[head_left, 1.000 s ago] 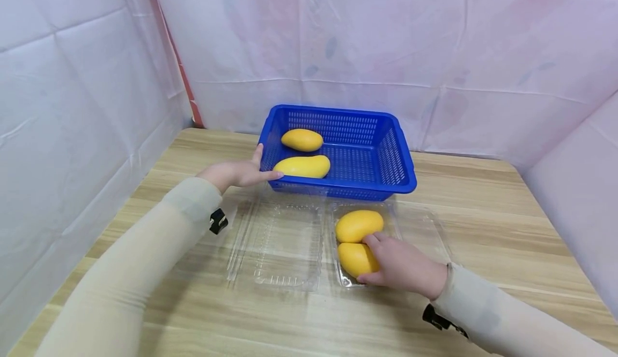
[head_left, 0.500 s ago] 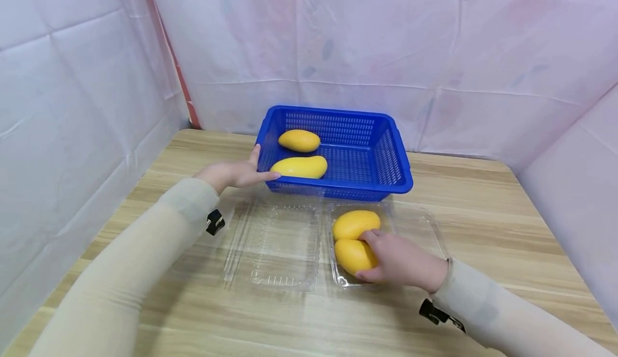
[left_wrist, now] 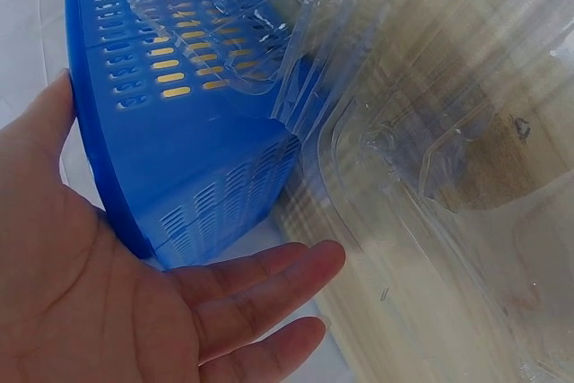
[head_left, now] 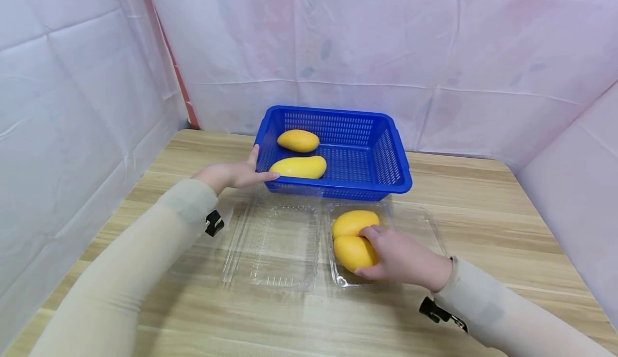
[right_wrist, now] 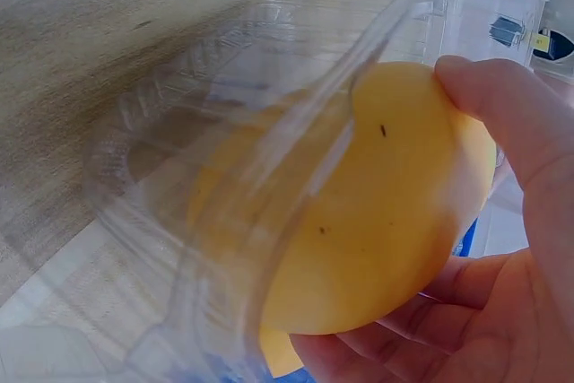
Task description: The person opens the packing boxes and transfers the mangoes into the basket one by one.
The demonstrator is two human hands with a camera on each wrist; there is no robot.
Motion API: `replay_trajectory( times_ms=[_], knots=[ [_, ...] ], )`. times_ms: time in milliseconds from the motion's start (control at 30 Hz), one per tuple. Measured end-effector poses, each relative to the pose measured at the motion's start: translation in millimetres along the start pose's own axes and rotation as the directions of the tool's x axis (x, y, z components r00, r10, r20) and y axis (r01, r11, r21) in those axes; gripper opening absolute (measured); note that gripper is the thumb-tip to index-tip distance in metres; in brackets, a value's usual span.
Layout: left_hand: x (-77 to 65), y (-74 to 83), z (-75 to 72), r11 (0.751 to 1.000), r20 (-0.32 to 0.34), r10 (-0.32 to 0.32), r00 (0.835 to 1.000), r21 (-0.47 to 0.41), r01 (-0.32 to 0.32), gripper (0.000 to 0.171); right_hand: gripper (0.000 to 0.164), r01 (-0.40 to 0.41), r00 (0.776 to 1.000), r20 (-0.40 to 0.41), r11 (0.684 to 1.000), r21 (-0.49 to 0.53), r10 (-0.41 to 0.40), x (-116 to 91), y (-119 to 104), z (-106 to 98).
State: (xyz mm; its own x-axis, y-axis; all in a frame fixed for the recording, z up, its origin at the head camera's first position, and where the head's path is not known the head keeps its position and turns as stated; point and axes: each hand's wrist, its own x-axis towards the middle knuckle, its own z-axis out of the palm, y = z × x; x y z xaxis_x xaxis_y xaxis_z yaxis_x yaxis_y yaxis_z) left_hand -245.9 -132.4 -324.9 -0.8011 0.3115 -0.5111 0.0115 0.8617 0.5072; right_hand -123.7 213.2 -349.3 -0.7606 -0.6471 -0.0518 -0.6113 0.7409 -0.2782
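Observation:
My right hand [head_left: 405, 255] grips a yellow mango [head_left: 354, 254] in a clear plastic clamshell box [head_left: 341, 282]. In the right wrist view, the thumb lies on one side of that mango [right_wrist: 377, 204] and the curled fingers on the other, partly behind the box wall. A second mango [head_left: 354, 223] lies in the same box, just beyond the first. My left hand [head_left: 236, 174] rests at the left front corner of a blue plastic basket [head_left: 367, 188]. Its fingers [left_wrist: 260, 298] are extended beside the basket wall in the left wrist view, with the thumb at the rim.
Two more mangoes, one at the back [head_left: 299, 140] and one in front [head_left: 299, 167], lie in the basket's left half. Another open clear clamshell [head_left: 285, 249] stands left of the filled one on the wooden table [head_left: 241, 325]. Pale cloth [head_left: 367, 35] hangs behind.
The mango in my right hand has shifted slightly away from me, closer against the other one in the box. My left hand stays at the basket corner.

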Motion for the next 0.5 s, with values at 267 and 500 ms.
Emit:
replay_trajectory(
  times_ms=[267,500],
  knots=[
    [0.3,0.4,0.5,1.000,-0.001,-0.011,1.000,-0.004,0.011,0.104,0.062,-0.013,1.000,-0.011,0.999,-0.029,0.013,-0.8,-1.5,-2.2],
    [-0.2,-1.0,0.8,1.000,-0.005,-0.014,1.000,0.017,0.014,0.104,0.061,-0.014,1.000,-0.015,0.999,-0.049,0.013,-0.7,-3.5,-8.2]
  ],
)
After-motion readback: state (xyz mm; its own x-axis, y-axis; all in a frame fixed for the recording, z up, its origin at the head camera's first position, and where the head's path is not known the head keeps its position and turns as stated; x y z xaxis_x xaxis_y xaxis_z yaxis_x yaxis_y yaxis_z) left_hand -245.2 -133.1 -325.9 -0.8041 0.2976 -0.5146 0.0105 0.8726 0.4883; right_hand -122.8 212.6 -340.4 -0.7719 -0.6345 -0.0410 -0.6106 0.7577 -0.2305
